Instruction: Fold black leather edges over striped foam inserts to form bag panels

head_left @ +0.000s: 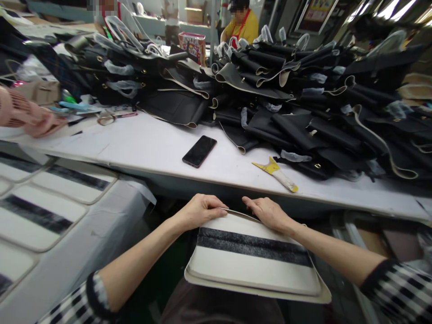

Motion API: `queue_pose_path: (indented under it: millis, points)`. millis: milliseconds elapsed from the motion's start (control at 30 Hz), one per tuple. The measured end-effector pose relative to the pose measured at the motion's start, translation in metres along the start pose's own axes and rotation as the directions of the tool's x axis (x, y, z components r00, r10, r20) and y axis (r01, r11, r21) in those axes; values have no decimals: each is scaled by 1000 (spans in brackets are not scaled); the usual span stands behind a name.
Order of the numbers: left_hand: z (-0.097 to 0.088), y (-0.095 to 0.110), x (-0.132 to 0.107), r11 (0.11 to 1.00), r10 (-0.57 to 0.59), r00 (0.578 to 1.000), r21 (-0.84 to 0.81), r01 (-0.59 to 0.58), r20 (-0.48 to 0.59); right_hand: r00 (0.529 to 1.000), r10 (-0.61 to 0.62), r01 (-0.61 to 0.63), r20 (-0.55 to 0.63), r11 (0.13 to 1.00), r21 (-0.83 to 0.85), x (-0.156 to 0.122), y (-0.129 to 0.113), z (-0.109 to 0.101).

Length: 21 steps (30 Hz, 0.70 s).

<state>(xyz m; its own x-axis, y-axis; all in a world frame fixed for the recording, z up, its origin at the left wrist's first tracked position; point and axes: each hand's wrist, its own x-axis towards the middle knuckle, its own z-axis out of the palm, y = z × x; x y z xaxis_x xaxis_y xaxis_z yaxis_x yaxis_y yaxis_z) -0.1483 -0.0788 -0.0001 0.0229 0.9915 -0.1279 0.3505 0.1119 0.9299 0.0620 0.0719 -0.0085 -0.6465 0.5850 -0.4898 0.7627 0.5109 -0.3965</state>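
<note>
A cream panel (249, 267), like a bag piece, with a dark band across it, lies tilted over my lap and has a second layer at its near edge. My left hand (204, 210) pinches its far edge near the left corner, thumb on top. At the far edge's right part, my right hand (270, 215) rests on the panel with one digit stretched toward the left hand; its other fingers are partly hidden. A narrow gap shows between the layers at the far edge, between the two hands.
On the white table (151, 148) ahead lie a phone (200, 151), a yellow-and-white scraper-like tool (276, 173) and a large heap of black bags (297, 117). Similar banded panels (43, 216) lie at left. A pink fan (23, 110) stands far left. A person in yellow (241, 27) is behind.
</note>
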Motion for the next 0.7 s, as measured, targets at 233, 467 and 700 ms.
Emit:
queue_pose_path:
  millis: [233, 467, 700]
  points:
    - [-5, -5, -2, 998, -27, 999, -65, 28, 18, 1000, -22, 23, 13, 998, -58, 1, -23, 3]
    - [-7, -16, -6, 974, -90, 994, -202, 101, 64, 999, -18, 22, 40, 996, -88, 8, -44, 8]
    - [-20, -22, -20, 935, -113, 988, -326, 141, 102, 998, -41, 46, 52, 993, -106, 14, -58, 15]
